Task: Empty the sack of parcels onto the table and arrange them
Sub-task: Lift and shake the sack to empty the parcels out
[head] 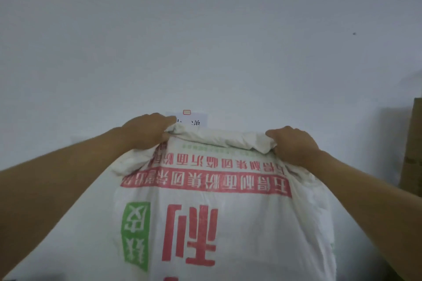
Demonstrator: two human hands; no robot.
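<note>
Filling the near view is a white woven sack [228, 212], printed in red and green characters that read upside down; what it holds is hidden. Up at its far bunched edge, the left hand [146, 132] grips one corner with curled fingers, and the right hand [294, 146] clutches the other. Behind, a paper label [194, 118] peeks over the sack against the pale wall [205, 29]. Brown cardboard [412, 148] stands at far right.

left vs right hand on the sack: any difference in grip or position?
The left hand sits higher and farther back, gripping the sack at its top left corner; the right hand sits lower, bunching the top right corner. A paper label shows beside the left, none by the right. Both clutch fabric.
</note>
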